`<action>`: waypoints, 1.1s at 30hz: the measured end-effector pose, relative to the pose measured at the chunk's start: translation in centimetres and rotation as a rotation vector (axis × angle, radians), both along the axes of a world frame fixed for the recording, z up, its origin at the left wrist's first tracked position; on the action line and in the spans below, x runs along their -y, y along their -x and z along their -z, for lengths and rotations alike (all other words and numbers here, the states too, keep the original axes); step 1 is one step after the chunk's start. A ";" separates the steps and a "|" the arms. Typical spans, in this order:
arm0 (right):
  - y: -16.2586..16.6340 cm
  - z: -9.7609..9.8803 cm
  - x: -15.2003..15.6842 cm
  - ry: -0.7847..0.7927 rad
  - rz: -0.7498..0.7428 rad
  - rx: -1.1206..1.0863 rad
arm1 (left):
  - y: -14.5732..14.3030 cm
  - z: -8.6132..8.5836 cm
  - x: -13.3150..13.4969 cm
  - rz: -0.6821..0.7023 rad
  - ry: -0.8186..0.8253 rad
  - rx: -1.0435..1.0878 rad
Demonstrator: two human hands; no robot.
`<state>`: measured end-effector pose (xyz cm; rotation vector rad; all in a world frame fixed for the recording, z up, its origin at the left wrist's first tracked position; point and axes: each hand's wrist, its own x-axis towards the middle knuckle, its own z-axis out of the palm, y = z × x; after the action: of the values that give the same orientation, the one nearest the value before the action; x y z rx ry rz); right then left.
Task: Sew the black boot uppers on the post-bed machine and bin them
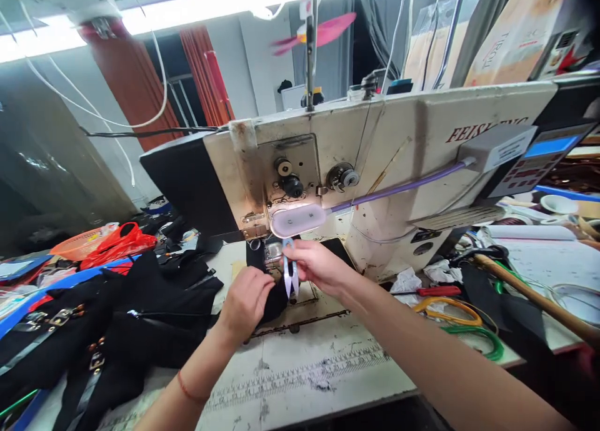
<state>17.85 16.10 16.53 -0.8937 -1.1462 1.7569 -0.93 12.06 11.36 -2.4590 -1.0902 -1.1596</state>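
Observation:
My right hand grips a pair of thread snips with light blue handles, blades pointing down and slightly apart. Beside it on the left, my left hand is closed, fingers pinched at the edge of a piece of black fabric. Whether a thread is also between those fingertips is too small to tell. The fabric lies on the sewing machine's bed near the needle area, partly covered by both hands. Just above the snips is a lit lamp on a purple flexible neck. The sewing machine stands behind my hands.
Black fabric pieces with metal buckles are heaped on the left, near a red plastic bag. A printed ruler runs along the table front. To the right lie yellow-handled scissors, a green loop and a wooden stick.

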 end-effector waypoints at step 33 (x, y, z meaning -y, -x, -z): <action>-3.3 6.5 6.5 -0.066 0.285 0.442 | 0.3 -2.1 1.0 -0.012 0.307 -0.464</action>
<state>21.19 9.62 10.05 -1.3761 -1.2687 1.3182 -1.19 11.11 13.49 -2.7401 -1.1981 -0.3941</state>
